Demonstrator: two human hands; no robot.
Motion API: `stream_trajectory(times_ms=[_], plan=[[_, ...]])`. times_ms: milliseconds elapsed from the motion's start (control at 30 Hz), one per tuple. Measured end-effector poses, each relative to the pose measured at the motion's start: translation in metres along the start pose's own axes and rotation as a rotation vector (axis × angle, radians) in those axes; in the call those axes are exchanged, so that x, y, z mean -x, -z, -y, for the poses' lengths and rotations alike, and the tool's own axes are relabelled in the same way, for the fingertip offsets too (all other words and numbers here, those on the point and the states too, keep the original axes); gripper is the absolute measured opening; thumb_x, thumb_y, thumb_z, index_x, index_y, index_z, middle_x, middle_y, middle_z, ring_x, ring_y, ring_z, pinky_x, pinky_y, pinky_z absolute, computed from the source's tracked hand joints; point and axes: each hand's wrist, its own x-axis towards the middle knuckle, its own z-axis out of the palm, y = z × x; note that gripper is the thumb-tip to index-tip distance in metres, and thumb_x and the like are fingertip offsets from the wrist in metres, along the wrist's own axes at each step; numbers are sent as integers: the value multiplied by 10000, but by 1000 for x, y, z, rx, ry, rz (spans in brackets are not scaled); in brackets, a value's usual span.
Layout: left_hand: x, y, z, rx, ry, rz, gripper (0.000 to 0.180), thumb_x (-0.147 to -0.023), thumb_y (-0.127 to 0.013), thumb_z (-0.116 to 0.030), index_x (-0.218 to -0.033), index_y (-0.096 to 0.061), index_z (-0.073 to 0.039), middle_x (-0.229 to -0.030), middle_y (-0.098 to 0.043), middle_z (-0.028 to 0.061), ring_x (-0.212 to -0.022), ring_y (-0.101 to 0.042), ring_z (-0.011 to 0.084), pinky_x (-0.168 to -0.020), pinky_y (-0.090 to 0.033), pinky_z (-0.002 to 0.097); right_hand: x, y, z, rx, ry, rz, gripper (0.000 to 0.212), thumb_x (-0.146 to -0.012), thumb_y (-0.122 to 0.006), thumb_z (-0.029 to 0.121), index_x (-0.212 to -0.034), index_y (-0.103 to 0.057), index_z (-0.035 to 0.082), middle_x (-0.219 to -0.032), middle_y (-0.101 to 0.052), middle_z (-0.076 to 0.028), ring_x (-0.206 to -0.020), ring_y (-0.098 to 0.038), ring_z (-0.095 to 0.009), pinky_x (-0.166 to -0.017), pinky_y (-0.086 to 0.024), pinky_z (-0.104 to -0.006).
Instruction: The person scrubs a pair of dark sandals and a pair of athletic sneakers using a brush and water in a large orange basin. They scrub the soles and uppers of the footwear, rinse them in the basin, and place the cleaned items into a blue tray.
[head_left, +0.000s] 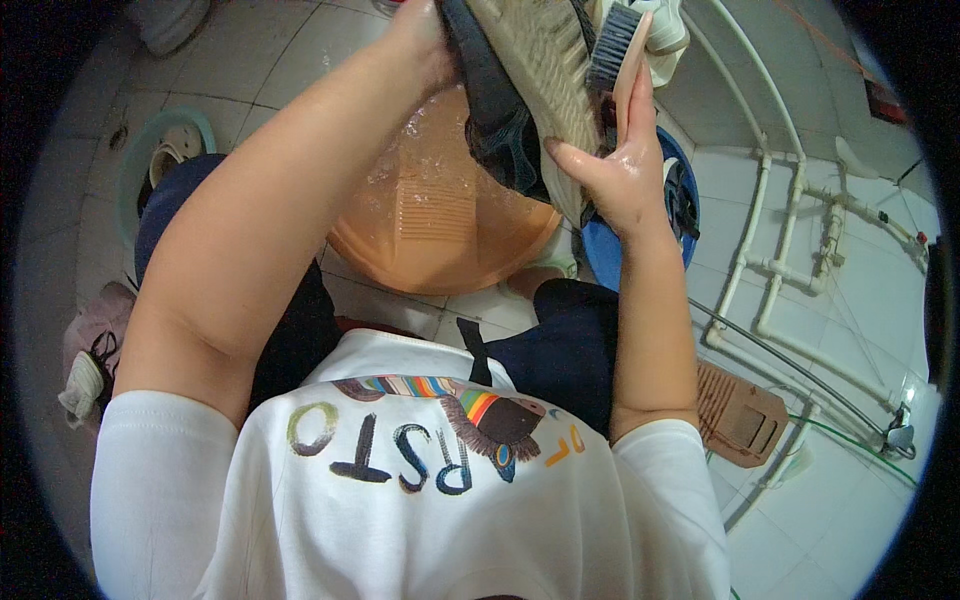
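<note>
A wet, dark shoe with a pale sole (541, 72) is held tilted over an orange washbasin (470, 270), sole turned to the right. My left hand (428, 50) grips the dark upper at the top edge of the view; its fingers are mostly hidden behind the shoe. My right hand (622, 180) is closed on a scrubbing brush (632, 70) with dark bristles and a light back. The bristles face left, toward the sole, and my right thumb lies against the sole. Splashing water shows in the basin, whose inside has a ribbed washboard.
A blue basin (603, 262) with dark, strapped items stands right of the orange one. On the left is a pale green basin (128, 180) holding shoes. White pipes (757, 215) run along the tiled wall, near a brown washboard (738, 418). A white shoe (82, 388) lies far left.
</note>
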Motion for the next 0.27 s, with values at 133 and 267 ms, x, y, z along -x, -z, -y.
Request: stream_trajectory(times_ms=[133,267], plan=[[1,-10,-11,-193,-135,-490,310,-917,-386,-196,-1027,-564,32,-995,-616,199,-892,-620,298,-806,-512,435,-2,-3,26,-301,-157,-26,950,-610,-699,53,-1397,-169,32,-1217,-440,-135,-1116,-451,-252,-962,-363,-343],[5,-10,4,-16,-61,-596,344,-921,-414,-244,-1074,-551,32,-1042,-609,193,-930,-612,296,-826,-503,438,-2,-9,27,-427,-119,-92,965,-620,-708,57,-1405,-148,25,-1296,-393,-141,-1189,-403,-224,-987,-340,-327]])
